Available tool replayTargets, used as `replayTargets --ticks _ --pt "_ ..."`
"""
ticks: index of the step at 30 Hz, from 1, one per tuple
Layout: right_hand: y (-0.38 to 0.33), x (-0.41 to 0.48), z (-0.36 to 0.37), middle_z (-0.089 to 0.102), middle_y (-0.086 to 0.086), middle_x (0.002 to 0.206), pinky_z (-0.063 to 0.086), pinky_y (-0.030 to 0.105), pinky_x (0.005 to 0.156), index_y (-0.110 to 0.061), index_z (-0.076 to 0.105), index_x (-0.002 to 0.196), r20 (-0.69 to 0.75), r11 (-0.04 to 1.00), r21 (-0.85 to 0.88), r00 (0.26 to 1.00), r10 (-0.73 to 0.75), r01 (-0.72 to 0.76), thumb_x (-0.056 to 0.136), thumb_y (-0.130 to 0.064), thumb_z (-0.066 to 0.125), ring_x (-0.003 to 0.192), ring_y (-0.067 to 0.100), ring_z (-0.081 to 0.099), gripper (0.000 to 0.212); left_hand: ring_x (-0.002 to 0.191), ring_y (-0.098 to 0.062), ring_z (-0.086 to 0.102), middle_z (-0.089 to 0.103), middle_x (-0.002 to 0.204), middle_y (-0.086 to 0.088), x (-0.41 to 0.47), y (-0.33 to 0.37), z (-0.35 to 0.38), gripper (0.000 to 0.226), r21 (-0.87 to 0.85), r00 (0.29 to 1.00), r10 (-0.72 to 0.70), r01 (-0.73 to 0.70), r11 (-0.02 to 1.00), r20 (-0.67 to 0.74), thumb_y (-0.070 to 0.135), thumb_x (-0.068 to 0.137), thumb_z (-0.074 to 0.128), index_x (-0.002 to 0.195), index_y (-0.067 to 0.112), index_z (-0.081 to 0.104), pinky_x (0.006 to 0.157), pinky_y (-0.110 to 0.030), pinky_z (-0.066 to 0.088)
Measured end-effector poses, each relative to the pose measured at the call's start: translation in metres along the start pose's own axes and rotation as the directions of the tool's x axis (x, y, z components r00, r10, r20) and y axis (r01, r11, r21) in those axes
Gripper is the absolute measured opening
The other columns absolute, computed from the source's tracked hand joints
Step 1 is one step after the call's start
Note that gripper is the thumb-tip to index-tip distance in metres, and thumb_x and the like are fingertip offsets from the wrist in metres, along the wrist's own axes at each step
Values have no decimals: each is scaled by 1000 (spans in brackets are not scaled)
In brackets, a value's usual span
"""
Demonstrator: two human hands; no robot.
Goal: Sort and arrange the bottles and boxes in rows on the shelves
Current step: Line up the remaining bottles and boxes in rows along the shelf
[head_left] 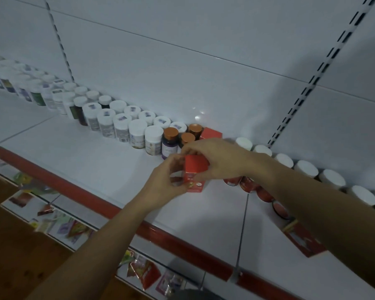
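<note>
Care: left hand and right hand clasp the small red cardboard box; set it square beside copper-capped dark bottles, toward the back edge of the white shelf

A single view here, riding on the person's head, looking forward and down across the white shelf. The head's tipped, so the shelf's red front edge cuts diagonally from upper left to lower right. We're in close: both forearms come up from the bottom, and the left hand and right hand meet on a red box about mid-frame. It's a wide lens: the back panel fills the top, and a lower shelf shows bottom left.
</note>
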State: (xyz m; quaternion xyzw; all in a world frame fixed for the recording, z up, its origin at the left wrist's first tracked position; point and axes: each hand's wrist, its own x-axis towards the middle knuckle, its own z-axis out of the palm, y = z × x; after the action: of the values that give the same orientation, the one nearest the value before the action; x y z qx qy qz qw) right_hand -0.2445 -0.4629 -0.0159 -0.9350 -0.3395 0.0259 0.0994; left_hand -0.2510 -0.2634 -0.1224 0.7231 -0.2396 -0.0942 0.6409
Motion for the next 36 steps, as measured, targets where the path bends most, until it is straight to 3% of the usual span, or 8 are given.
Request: replayTargets --ticks 4,6,10,13,16,22,28,36 --pt "9 -5 -2 61 -10 102 50 34 72 -31 48 118 -74 992 -70 992 103 -109 81 -49 72 90 15 60 48 111 -11 63 63 121 11 8 -7 -2 49 234 1000 9 -4 972 -20 14 84 81 127 25 60 82 -23 57" --pt "17 -3 -6 61 -7 102 51 38 74 -30 44 126 -97 974 -134 980 172 -185 80 -51 70 90 20 61 58 102 -14 62 59 113 5 12 -14 -6 35 504 1000 8 9 864 -30 18 85 77 118 22 66 77 -21 51" --pt "22 3 -9 61 -2 101 46 36 66 -25 37 142 -159 916 -332 970 182 -226 85 -52 65 89 23 58 69 102 -18 58 57 108 2 19 -20 2 23 686 1000 -24 30 727 -18 21 87 69 110 20 70 85 -26 48" --pt "22 7 -2 60 0 107 36 32 63 -23 39 142 -186 859 -457 969 163 -232 89 -53 62 93 24 59 66 109 -19 51 54 114 1 17 -21 12 28 737 999 -35 48 674 -33 23 90 64 117 20 65 84 -27 45" --pt "22 9 3 56 3 111 44 34 64 -20 46 136 -196 841 -442 948 250 -313 90 -59 59 94 25 60 62 111 -22 49 52 118 -1 15 -21 14 30 744 998 -39 55 666 -39 21 91 61 120 19 63 87 -29 46" --pt "18 15 9 45 4 94 38 33 69 -17 47 98 -204 887 -227 910 361 -403 87 -48 69 85 23 52 39 111 -26 45 49 122 -2 13 -16 23 44 781 999 -42 28 623 -2 13 92 54 132 30 59 88 -35 46" --pt "19 11 13 48 0 85 42 34 67 -18 46 87 -202 900 -58 888 414 -433 85 -46 70 80 21 52 37 120 -23 40 41 132 0 10 0 45 69 902 983 -140 -48 430 120 8 94 49 150 48 38 93 -44 37" --pt "33 -58 -51 61 1 96 51 39 76 -20 61 102 -185 918 -147 922 341 -369 95 -41 61 86 21 57 22 125 -20 53 54 143 1 26 41 44 41 889 933 -264 -104 447 242 21 97 56 137 33 58 100 -40 50"
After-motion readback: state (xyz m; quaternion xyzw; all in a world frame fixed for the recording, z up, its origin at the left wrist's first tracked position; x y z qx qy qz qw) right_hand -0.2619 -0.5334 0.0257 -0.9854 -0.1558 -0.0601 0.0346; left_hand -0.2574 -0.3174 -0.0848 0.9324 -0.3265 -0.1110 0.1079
